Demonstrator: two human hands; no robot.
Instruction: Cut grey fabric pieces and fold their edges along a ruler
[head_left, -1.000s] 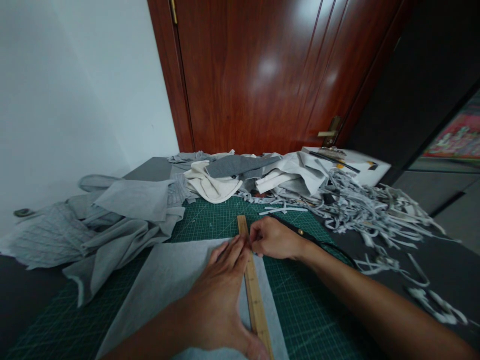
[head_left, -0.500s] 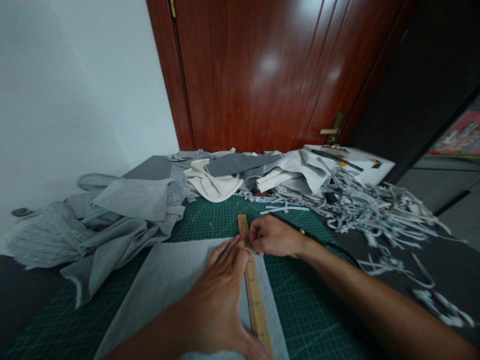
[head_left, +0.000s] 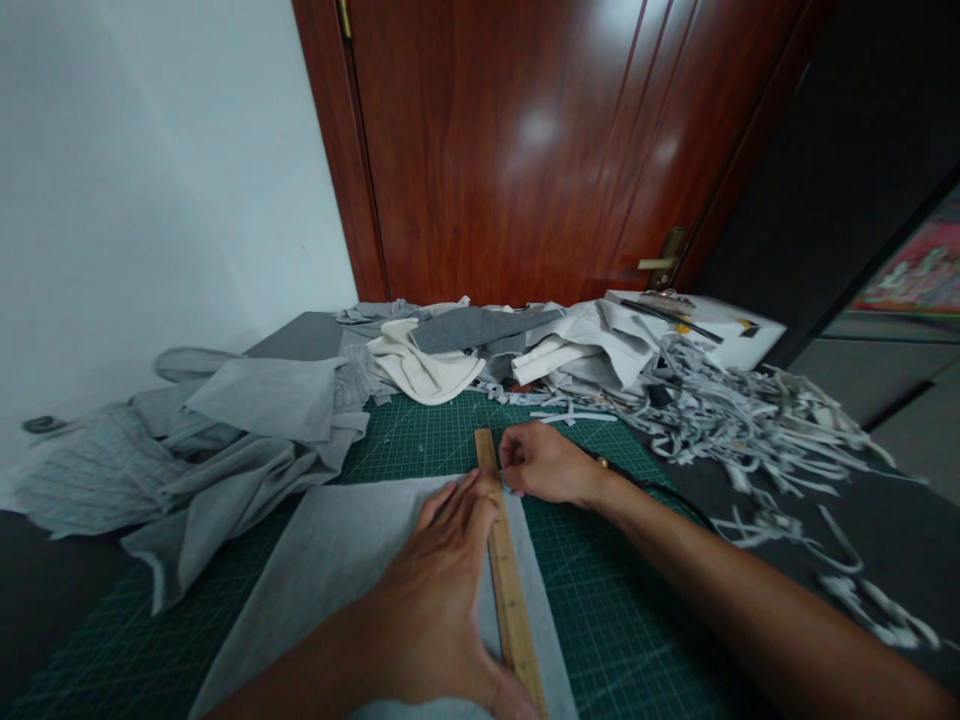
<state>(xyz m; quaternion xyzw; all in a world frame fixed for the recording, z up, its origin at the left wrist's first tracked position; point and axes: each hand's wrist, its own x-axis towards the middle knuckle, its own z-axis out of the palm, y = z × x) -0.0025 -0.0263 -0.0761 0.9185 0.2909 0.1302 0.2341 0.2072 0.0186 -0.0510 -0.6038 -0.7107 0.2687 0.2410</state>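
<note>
A wooden ruler (head_left: 511, 600) lies lengthwise on grey fabric (head_left: 330, 545), near the fabric's right edge. The fabric rests on a green cutting mat (head_left: 622, 610). My left hand (head_left: 439, 590) is spread over the fabric, fingertips and thumb pressing on the ruler's left side. Close against the ruler's right side, at the fabric's top edge, my right hand (head_left: 544, 463) has its fingers curled together in a pinch. Whatever sits between those fingers is too hidden to make out.
Grey fabric pieces (head_left: 262, 400) are heaped at the left. Cream and grey cloths (head_left: 427, 370) lie at the back. Tangled fabric strips (head_left: 720, 410) and a white box (head_left: 742, 345) are at the right. A dark cord (head_left: 671, 492) runs beneath my right forearm.
My right hand has shifted slightly up along the ruler, away from me. My left hand and the ruler have stayed in place.
</note>
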